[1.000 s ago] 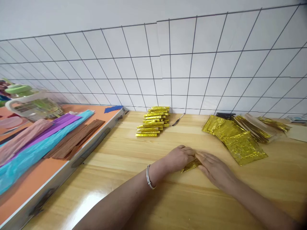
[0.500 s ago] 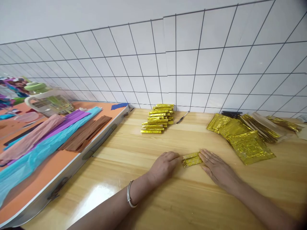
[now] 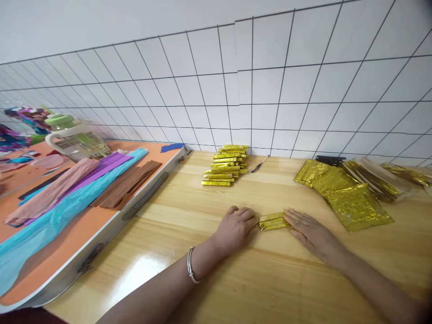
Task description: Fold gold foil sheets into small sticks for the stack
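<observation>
A small folded piece of gold foil paper lies on the wooden table, a crease running along its length. At its left end is my left hand, a bangle on the wrist, with fingers bent and closed on the foil's edge; the thumb tip is hidden. My right hand lies flat on the right end, its fingers stretched out and covering that edge. Beyond my left hand sits a pile of narrow folded gold strips. Flat gold foil sheets are fanned out past my right hand.
A pen lies near the tiled wall. Behind the gold sheets is a black object. On the left, a raised orange board carries a blue crepe strip, brown strips and a clear container with a pale handle.
The view has shifted slightly, moving the scene a little to the right. Both hands stay at the ends of the folded foil, which now lies a bit flatter.
</observation>
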`<state>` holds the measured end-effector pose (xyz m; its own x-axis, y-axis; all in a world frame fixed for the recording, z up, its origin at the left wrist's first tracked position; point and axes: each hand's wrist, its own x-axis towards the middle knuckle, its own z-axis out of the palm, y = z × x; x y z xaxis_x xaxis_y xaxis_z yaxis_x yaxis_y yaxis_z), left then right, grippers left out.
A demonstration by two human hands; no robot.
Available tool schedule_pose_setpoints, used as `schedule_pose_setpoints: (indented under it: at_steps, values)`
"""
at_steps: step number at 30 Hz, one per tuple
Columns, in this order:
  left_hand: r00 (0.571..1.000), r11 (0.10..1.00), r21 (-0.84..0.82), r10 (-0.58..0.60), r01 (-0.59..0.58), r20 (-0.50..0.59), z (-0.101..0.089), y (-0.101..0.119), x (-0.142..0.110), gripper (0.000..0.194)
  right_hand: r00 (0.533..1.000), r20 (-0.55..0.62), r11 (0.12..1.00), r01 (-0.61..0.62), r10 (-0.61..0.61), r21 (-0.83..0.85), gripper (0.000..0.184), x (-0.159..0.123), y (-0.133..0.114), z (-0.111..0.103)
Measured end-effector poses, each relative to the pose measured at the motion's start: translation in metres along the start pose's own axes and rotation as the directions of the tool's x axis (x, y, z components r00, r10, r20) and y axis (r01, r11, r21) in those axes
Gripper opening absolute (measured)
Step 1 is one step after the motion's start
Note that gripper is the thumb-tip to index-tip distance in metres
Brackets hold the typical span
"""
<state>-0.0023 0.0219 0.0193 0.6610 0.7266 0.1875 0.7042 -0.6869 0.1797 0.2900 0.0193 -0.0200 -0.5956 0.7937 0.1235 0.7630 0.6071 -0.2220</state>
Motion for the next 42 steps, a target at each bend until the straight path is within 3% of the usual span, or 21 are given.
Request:
schedule_pose_setpoints:
  at_steps: [6, 10, 20, 26, 36, 42]
  values:
    - [1.000, 0.999, 0.048, -0.014, 0.015, -0.025, 0.009, 0.010, 0.005, 0.034, 0.996, -0.015, 0.985, 0.090, -0.089, 0.150, 0.045, 0.005, 0.022, -0.011]
    - [1.000, 0.993, 0.120, -0.009, 0.011, -0.017, 0.014, 0.012, 0.008, 0.027, 0.993, -0.055, 0.980, 0.109, -0.101, 0.169, 0.043, 0.008, 0.028, -0.007]
    - [0.982, 0.978, 0.098, 0.187, -0.185, -0.011, 0.021, -0.008, 0.012, 0.026, 0.984, -0.155, 0.984, 0.106, -0.084, 0.143, 0.037, 0.009, 0.022, -0.003]
    - [0.979, 0.979, 0.021, 0.200, -0.201, 0.032, 0.017, -0.014, 0.012, 0.025, 0.971, -0.188, 0.978, 0.170, -0.146, 0.119, 0.037, 0.007, 0.026, 0.000]
    - [0.987, 0.986, 0.049, 0.160, -0.160, 0.011, 0.017, -0.002, 0.001, 0.029, 0.977, -0.203, 0.974, -0.009, 0.057, 0.228, 0.036, 0.003, 0.021, 0.000]
    - [0.987, 0.983, 0.096, 0.156, -0.158, 0.034, 0.015, 0.002, 0.002, 0.023, 0.966, -0.257, 0.961, 0.080, -0.009, 0.265, 0.031, 0.003, 0.025, 0.002]
